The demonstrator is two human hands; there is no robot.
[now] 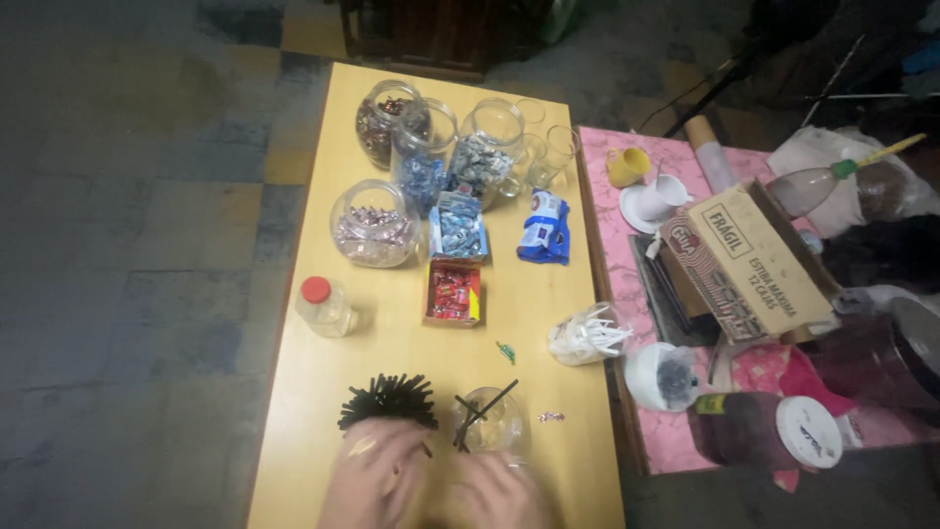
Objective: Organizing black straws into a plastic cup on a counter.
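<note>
- Hands first, at the bottom edge of the view: the left hand [377, 480] is wrapped around a bunch of black straws [390, 400], whose ends fan out above its knuckles.
- Beside it, the right hand [499, 495] is blurred; it lies at the base of a clear glass [493, 423], and I cannot tell whether its fingers are spread or pressed together.
- Two or three black straws stand tilted inside the clear glass, just beside the fanned bunch.
- Both hands rest over the near end of a yellow table [323, 392].
- A small wrapped candy [550, 416] lies just right of the glass, and a green scrap [505, 351] lies a little farther up.
- Near the table's right edge lies a clear bag of white sticks [586, 336].
- On the left side stands a small plastic bottle with a red cap [322, 306].
- Mid-table sits a red box of sweets [452, 292], with a blue box of sweets [458, 229] just behind it and a blue-and-white packet [544, 227] to the right.
- A round jar of pink-wrapped candies [374, 225] stands left of the blue box.
- At the far end, three more candy jars [431, 142] cluster together, with empty drinking glasses [546, 152] next to them.
- To the right, a pink-covered table [612, 255] holds a yellow mug [628, 166], a white cup on a saucer [656, 201] and a cardboard box [754, 257].
</note>
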